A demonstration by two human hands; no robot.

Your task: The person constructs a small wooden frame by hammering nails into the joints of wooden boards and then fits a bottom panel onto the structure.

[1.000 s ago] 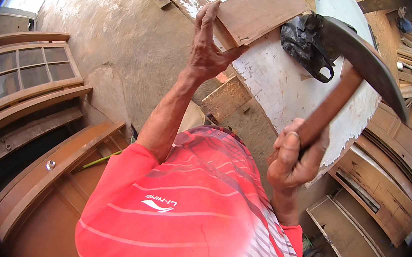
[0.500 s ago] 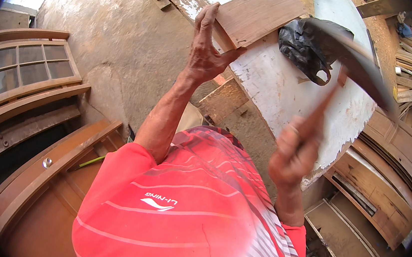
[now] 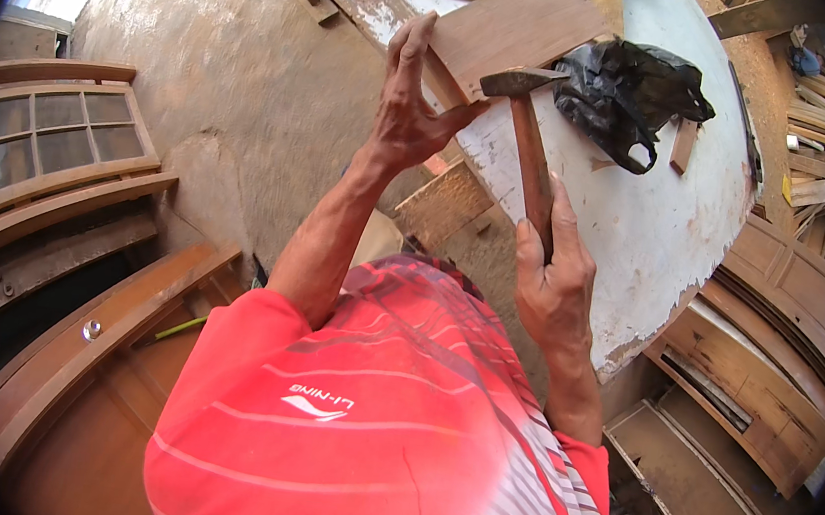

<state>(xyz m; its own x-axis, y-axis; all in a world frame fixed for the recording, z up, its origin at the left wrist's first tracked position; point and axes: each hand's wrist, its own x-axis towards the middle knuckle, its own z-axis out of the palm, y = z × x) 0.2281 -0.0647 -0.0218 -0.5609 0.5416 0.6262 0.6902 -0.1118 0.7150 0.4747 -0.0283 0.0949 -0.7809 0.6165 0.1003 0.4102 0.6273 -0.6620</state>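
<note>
My right hand is wrapped round the wooden handle of a hammer. The hammer's dark metal head is beside the near corner of a reddish-brown wooden board; contact between them cannot be made out. Against the board's near left edge, my left hand holds it, fingers up along the side and thumb at the near corner. A thick side edge of the board shows beside that palm. Under the board lies a worn white tabletop.
On the tabletop, a crumpled black plastic bag sits right of the hammer, with a small wood block beside it. Wooden panels are stacked at right. A window frame and door panels stand at left.
The hammer has swung left and down from over the black bag to the board's near corner. My right hand moved slightly left with it; my left hand stays on the board.
</note>
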